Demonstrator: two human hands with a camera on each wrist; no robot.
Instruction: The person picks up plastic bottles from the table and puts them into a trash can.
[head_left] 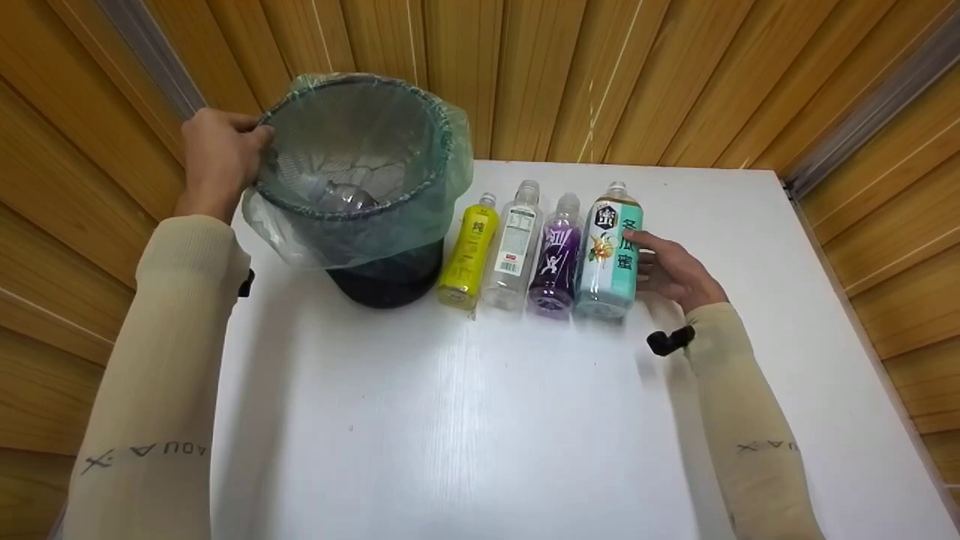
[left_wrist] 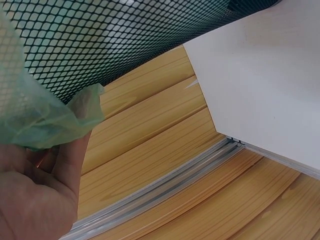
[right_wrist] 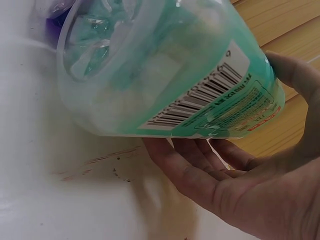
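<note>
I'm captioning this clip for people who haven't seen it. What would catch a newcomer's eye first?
Four bottles lying in a row on the white table: yellow bottle, clear bottle, purple bottle and teal bottle. Left of them stands a mesh bin lined with a green bag. The left hand grips its rim; the right hand is curled round the teal bottle.

On the counter (head_left: 480, 420), a bin (head_left: 360, 187) stood left of four bottles (head_left: 540, 251) in a row; another bottle (head_left: 341, 196) lay inside it.
</note>
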